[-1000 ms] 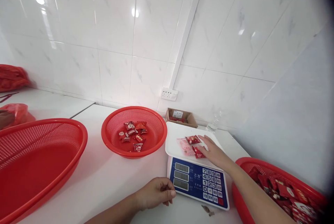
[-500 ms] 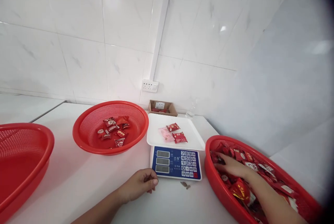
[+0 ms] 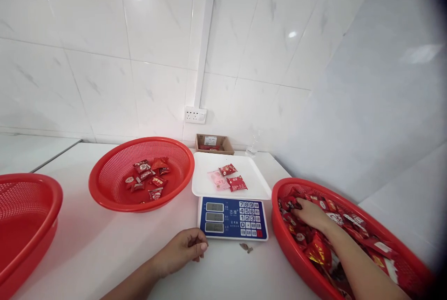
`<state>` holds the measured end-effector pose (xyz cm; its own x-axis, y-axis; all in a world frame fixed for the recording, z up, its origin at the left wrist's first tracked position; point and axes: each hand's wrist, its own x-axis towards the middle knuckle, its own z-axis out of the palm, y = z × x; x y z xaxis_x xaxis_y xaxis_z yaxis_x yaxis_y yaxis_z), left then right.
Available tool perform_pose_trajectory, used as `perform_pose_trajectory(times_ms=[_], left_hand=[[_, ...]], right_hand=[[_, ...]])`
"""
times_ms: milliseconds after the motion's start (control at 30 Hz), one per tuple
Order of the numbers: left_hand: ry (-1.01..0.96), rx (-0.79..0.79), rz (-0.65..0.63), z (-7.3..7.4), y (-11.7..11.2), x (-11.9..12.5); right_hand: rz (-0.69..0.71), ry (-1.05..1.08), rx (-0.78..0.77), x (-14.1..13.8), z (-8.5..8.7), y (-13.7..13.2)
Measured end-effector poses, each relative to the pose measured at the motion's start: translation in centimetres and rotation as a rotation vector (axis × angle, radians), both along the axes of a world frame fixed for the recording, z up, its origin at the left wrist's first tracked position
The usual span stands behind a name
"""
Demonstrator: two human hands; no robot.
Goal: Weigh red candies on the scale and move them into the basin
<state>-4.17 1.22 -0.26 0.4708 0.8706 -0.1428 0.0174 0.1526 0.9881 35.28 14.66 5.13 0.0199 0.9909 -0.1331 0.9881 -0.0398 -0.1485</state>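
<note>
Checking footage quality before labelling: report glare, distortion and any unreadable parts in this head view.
Head view: glare spots on the wall tiles; tile lines bend, dark vignette at the right edge; scale display unreadable; left hand and right hand sharp.

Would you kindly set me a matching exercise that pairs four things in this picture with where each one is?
Column one:
1. right hand
2. left hand
3. white tray
4. cardboard box

Column two:
A. at the back, below the socket
B. curled on the table, just in front of the blue scale
C. among wrapped candies in the right-hand basket
D. on top of the scale, carrying three packets

Pairs: 1-C, 2-B, 3-D, 4-A.
</note>
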Motion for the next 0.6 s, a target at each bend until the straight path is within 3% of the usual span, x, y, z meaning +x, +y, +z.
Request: perform_pose_trajectory(times_ms=[267,500,600], left_hand=[[0.021,-0.014,-0.007,0.4,-0.1,0.1],[0.034,-0.013,-0.008,0.3,-0.1,0.0],[0.031,-0.008,-0.014,0.2,-0.1,0.0]], right_hand=[[-0.065,0.110,0.064,0.3,1.1,-0.1],[0.120,0.197,-0.066,-0.9,0.9,-1.0],[0.138,0.150,-0.107,-1.5,0.2,-1.2]])
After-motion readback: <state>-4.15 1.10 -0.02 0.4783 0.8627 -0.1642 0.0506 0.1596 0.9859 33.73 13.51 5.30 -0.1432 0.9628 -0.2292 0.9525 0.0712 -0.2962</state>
